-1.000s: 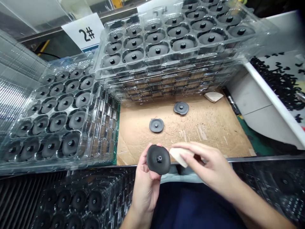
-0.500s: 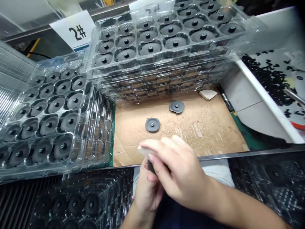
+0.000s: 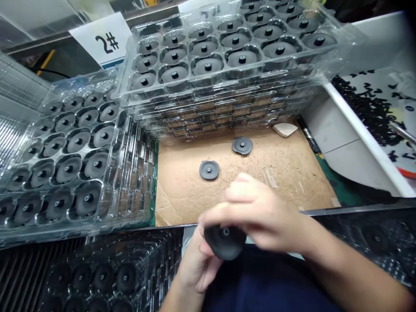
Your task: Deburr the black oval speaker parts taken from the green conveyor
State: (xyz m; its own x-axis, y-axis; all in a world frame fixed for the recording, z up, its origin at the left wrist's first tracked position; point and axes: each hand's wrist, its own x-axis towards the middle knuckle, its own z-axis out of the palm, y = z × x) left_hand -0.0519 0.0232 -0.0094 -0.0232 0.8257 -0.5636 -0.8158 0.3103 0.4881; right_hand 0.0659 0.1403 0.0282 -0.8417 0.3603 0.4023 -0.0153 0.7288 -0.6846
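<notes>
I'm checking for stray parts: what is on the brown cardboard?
On the cardboard lie a nearer dark disc, a farther dark disc and a pale wedge. The right hand blocks part of the cardboard; what lies there is hidden.

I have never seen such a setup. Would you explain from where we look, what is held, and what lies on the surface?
No machine here: a person's two bare hands, seen from one head-worn camera looking forward and down. The left hand holds a dark disc with a short central stub; the blurred right hand covers its upper edge, and its grip is unclear. On the cardboard lie a nearer disc, a farther disc and a pale wedge. Clear trays of discs stand behind.
</notes>
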